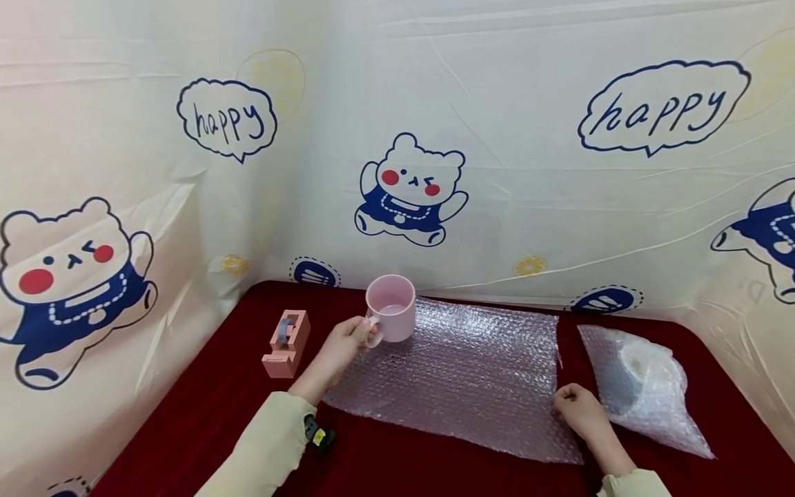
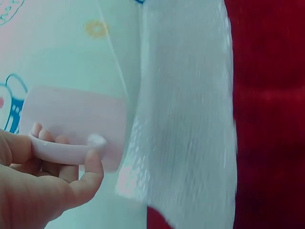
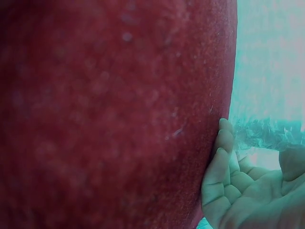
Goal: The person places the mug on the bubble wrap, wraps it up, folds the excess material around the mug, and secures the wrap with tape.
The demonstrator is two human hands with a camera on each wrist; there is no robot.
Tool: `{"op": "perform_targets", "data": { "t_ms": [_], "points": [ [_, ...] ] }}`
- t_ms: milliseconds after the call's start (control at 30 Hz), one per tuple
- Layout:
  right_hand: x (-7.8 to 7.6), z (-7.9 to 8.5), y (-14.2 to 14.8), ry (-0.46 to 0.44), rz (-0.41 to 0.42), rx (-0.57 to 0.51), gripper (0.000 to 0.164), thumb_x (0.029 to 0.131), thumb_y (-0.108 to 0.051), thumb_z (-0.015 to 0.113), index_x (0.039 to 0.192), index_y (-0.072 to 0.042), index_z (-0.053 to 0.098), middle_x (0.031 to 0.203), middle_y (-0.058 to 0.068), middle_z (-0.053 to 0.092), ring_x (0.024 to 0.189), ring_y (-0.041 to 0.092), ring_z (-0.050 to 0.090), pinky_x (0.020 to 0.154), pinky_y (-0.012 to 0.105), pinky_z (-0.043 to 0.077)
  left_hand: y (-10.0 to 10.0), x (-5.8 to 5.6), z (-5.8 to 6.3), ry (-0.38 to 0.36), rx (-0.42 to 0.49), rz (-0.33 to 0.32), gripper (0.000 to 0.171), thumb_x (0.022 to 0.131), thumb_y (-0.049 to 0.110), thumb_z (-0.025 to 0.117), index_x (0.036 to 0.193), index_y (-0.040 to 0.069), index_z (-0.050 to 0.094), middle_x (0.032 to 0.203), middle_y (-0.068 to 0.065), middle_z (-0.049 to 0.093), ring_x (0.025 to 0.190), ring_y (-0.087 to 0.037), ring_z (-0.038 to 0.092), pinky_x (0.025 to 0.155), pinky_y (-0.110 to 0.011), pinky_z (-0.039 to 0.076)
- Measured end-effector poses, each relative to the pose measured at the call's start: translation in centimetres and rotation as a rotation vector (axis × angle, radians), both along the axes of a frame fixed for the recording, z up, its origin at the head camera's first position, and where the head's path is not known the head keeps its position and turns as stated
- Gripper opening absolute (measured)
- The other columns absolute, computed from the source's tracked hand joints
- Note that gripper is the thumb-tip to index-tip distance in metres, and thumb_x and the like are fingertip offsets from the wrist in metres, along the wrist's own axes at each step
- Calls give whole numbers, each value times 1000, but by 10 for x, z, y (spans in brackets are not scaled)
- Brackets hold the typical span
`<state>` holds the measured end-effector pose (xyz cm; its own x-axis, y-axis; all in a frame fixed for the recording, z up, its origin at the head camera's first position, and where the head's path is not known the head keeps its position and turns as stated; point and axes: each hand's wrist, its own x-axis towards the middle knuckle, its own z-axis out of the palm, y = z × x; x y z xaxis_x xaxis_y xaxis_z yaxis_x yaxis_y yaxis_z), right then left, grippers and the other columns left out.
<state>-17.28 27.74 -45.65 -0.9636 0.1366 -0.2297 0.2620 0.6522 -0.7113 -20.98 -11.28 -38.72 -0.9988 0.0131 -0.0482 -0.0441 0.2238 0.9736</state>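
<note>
A pink mug (image 1: 397, 319) is held by its handle in my left hand (image 1: 344, 344), over the left part of a bubble wrap sheet (image 1: 472, 386). Its mouth faces up and toward the head camera, showing a bare inside. Seen from the left wrist, fingers and thumb curl round the mug's handle (image 2: 66, 151). My right hand (image 1: 582, 408) rests at the sheet's right edge, near its front corner. In the right wrist view, that hand's loosely bent fingers (image 3: 220, 174) lie against the red cloth, with the wrap's edge (image 3: 267, 134) just beyond them.
Left of the sheet stands a pink tape dispenser (image 1: 287, 345) with a blue roll. On the right lies a bubble-wrapped bundle (image 1: 646, 386) with a pale object inside. Dark red cloth (image 1: 205, 428) covers the table, and a printed white curtain (image 1: 522, 90) rises behind and beside it.
</note>
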Motion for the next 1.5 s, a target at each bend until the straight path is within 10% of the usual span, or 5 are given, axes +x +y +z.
{"op": "perform_targets", "data": {
  "t_ms": [533,1500],
  "points": [
    [0,2,-1,7,3,46,19,83,-10,48,90,5,57,72,7,59,65,13,51,59,27,40,67,-4,-27,56,-47,-135,30,102,11,38,94,-11,57,86,-18,59,76,-14,50,68,-25,44],
    [-2,0,-2,19,40,116,17,84,-11,49,89,3,57,76,9,58,68,16,50,60,27,39,85,-11,-54,29,-83,-235,30,102,10,35,91,-9,56,85,-18,59,74,-14,49,64,-20,39]
  ]
}}
